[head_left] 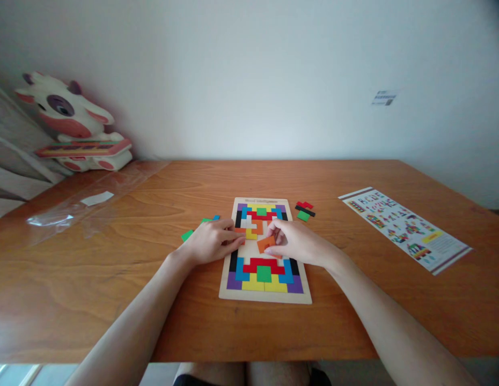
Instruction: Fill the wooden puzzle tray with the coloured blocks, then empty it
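Observation:
A wooden puzzle board (233, 289) lies in the middle of the table, with coloured block pieces filling its top and bottom rows. My right hand (295, 242) pinches an orange puzzle piece (266, 244) over the board's bare middle. My left hand (213, 239) rests on the board's left edge with its fingers curled, fingertips touching an orange piece (257, 226) set in the board. Whether it grips anything I cannot make out.
Loose pieces lie beside the board: green and blue ones (188, 235) to the left, red, black and green ones (305, 209) to the right. A printed instruction sheet (404, 227) lies right. Clear plastic wrap (72, 209) and a cow toy (74, 126) sit far left.

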Motion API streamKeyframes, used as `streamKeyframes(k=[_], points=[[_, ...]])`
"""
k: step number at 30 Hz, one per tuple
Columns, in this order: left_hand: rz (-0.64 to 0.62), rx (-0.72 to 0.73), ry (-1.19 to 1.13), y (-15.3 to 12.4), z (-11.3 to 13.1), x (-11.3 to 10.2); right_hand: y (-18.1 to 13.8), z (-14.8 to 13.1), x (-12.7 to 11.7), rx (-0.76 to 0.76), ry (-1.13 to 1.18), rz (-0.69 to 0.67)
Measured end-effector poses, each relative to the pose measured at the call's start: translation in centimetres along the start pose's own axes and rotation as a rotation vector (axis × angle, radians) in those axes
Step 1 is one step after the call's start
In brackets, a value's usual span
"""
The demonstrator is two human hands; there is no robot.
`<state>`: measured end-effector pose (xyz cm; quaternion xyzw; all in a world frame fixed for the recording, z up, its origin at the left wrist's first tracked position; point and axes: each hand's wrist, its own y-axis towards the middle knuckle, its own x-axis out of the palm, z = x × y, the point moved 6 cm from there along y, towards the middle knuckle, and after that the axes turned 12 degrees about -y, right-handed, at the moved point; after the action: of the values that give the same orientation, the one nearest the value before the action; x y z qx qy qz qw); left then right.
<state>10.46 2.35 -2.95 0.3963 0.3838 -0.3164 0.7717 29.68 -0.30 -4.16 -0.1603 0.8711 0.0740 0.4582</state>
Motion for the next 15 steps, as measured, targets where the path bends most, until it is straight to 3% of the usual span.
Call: streamKeyframes(k=[4, 10, 13, 15], points=[[0.063, -0.028, -0.045, 0.2, 0.4, -0.6, 0.4, -0.1, -0.6, -0.014, 0.033, 0.097], [0.127, -0.021, -0.239, 0.7, 1.5, -0.9, 0.3, -2.3, -1.6, -0.103, 0.136, 0.384], [0.149, 0.011, -0.32, 0.8, 1.8, -1.2, 0.1, -3.8, -1.1, -0.208, 0.112, 0.354], [0.229, -0.067, -0.339, 0.6, 1.0, -2.2, 0.0, -3.8, -0.9, -0.208, 0.051, 0.311]])
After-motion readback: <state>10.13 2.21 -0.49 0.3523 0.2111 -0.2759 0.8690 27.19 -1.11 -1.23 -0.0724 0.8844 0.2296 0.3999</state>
